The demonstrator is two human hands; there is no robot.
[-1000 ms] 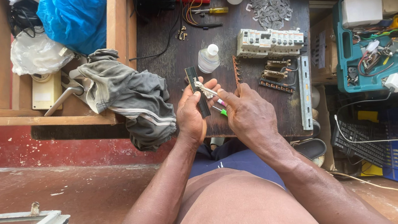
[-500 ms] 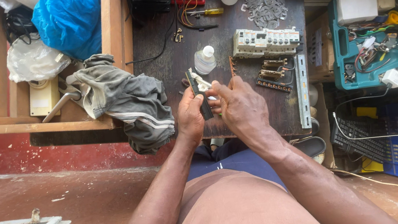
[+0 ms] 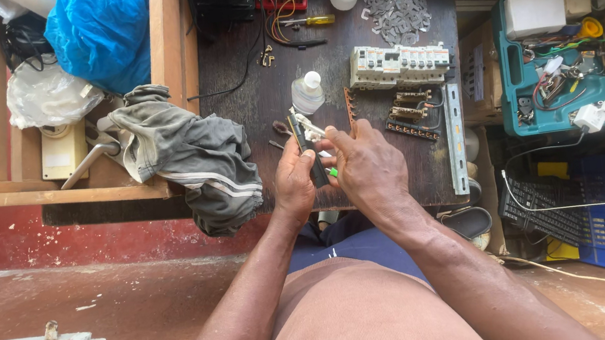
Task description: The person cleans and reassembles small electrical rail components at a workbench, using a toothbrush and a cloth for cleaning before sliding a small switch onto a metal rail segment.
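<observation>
grey cloth (image 3: 189, 152), blue bag (image 3: 101, 33), teal toolbox (image 3: 569, 56)

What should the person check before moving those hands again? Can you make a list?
1. Left hand grips the dark slim part: ok.
2. Right hand touches the same part: ok.
3. Small clear bottle stands upright, apart from the hands: ok.
4. Row of white circuit breakers lies clear of the hands: ok.
5. Grey cloth hangs off the table edge: not ok.
6. What the fingertips pinch: cannot tell.
</observation>
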